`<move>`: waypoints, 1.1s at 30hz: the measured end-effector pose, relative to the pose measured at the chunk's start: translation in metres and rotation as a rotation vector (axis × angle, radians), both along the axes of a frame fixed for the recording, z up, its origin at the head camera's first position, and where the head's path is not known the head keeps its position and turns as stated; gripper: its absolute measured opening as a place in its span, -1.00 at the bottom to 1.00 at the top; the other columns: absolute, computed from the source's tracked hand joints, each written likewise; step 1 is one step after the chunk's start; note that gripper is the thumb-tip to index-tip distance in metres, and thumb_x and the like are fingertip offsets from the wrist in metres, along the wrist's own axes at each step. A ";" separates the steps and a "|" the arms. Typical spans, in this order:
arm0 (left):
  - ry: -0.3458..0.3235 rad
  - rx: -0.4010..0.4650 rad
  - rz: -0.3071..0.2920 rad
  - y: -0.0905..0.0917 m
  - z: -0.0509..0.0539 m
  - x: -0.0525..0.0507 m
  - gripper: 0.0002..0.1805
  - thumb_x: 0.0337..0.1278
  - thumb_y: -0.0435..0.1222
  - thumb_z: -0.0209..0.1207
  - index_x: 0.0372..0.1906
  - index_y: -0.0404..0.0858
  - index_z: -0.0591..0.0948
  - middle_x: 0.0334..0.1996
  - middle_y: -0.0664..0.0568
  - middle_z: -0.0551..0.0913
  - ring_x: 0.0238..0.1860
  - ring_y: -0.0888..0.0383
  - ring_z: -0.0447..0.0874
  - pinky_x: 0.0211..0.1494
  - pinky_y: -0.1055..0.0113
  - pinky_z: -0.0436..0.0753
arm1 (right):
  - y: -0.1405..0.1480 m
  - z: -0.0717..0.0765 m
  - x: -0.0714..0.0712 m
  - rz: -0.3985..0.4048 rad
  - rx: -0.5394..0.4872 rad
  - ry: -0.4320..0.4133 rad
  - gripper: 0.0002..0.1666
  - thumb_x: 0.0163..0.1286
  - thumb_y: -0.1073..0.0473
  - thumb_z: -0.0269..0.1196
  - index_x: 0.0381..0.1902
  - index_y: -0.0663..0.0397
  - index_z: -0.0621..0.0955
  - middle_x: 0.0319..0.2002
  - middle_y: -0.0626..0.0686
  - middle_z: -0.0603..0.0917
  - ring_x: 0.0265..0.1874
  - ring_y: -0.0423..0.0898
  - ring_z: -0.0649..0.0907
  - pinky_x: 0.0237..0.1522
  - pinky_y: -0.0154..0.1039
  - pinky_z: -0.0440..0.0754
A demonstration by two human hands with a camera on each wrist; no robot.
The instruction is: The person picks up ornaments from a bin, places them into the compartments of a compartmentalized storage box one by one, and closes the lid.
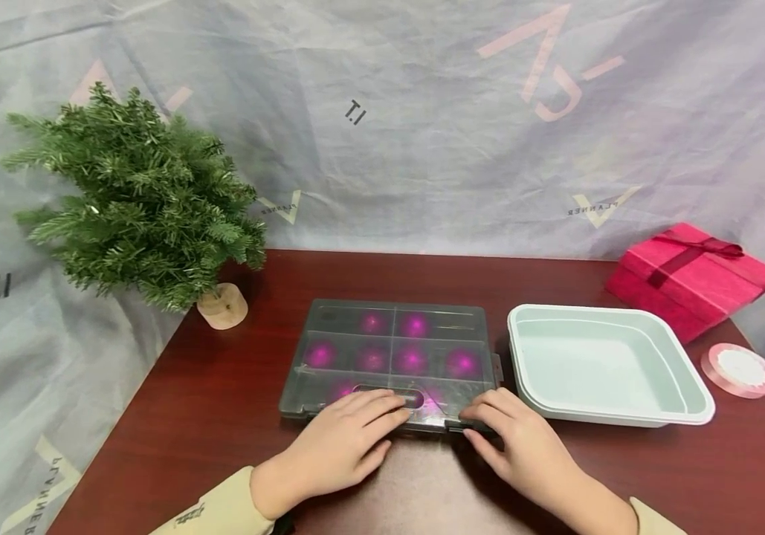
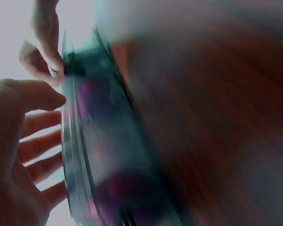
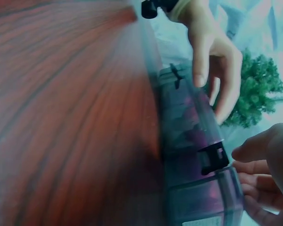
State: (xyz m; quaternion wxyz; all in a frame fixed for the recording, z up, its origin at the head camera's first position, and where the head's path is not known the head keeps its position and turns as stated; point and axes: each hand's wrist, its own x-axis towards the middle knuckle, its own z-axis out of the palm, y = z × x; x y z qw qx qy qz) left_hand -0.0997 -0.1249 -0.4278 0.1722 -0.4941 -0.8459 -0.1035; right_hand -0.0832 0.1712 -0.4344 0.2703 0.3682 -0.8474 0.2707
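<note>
A dark translucent organizer box (image 1: 338, 371) with a lid lies on the table. Through its lid show several glossy magenta round objects (image 1: 415, 325) in divided compartments. On the front part of the lid, beside its handle slot, rests my left hand (image 1: 349, 442), fingers extended. My right hand (image 1: 523, 442) touches the front right corner, fingertips on the lid and thumb by a black latch (image 3: 213, 157). The right wrist view has that latch just beside the thumb; another black clip (image 3: 176, 77) sits nearer the left hand. The left wrist view is blurred.
Right of the box stands a pale plastic tray (image 1: 612, 416). Beyond it are a red gift box (image 1: 696, 290) with a bow and a pink ribbon roll (image 1: 713, 365). A small artificial fir tree (image 1: 141, 200) on a wooden base leans at the left, before a printed cloth backdrop (image 1: 415, 178).
</note>
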 end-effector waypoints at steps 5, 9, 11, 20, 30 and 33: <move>-0.011 0.067 0.020 -0.024 -0.002 0.000 -0.51 0.12 -0.30 0.38 0.21 -0.20 0.66 0.21 -0.03 0.62 0.30 -0.03 0.51 0.32 0.10 0.48 | -0.007 0.007 0.005 0.036 0.040 0.009 -0.62 0.62 -0.04 0.05 -0.18 -0.01 0.72 -0.11 -0.13 0.66 -0.10 -0.18 0.64 0.00 -0.31 0.55; 0.002 0.102 0.050 -0.043 -0.005 -0.002 -0.48 0.07 -0.34 0.36 0.22 -0.15 0.66 0.25 -0.05 0.59 0.31 -0.08 0.50 0.31 0.07 0.49 | -0.021 0.015 0.010 0.169 0.048 0.020 -0.67 0.62 0.04 0.05 -0.06 0.04 0.71 -0.01 -0.06 0.66 -0.01 -0.15 0.65 0.08 -0.31 0.56; -0.004 0.114 0.072 -0.053 -0.006 -0.002 -0.46 0.08 -0.35 0.34 0.25 -0.11 0.65 0.26 -0.04 0.57 0.30 -0.07 0.49 0.28 0.07 0.51 | -0.029 0.017 0.012 0.262 0.023 -0.063 -0.76 0.56 0.12 0.16 0.05 0.01 0.68 0.04 -0.09 0.66 0.03 -0.16 0.65 0.12 -0.33 0.54; 0.000 0.102 0.168 -0.095 -0.003 0.004 -0.53 0.25 -0.28 0.20 0.27 -0.18 0.63 0.21 -0.05 0.59 0.26 -0.06 0.52 0.21 0.00 0.54 | -0.073 0.002 0.012 0.661 -0.211 -0.925 -0.53 0.48 0.37 0.22 0.31 0.32 0.50 0.11 0.23 0.68 0.07 -0.02 0.70 0.10 -0.21 0.61; -0.054 0.103 0.271 -0.111 0.000 0.009 -0.33 0.60 0.07 -0.33 0.21 -0.24 0.66 0.23 -0.02 0.61 0.28 -0.01 0.54 0.22 0.02 0.52 | -0.123 -0.024 0.005 0.618 -0.689 -1.645 -0.25 0.43 0.32 0.13 0.49 0.51 0.21 0.29 0.36 0.52 0.26 0.15 0.56 0.24 -0.03 0.51; -0.066 0.112 0.274 -0.112 -0.001 0.009 -0.59 0.52 -0.09 0.06 0.22 -0.23 0.66 0.24 0.00 0.61 0.29 0.00 0.53 0.22 0.03 0.52 | -0.137 -0.030 0.004 0.614 -0.794 -1.718 -0.20 0.40 0.33 0.11 0.52 0.49 0.15 0.34 0.36 0.47 0.29 0.14 0.53 0.28 -0.02 0.47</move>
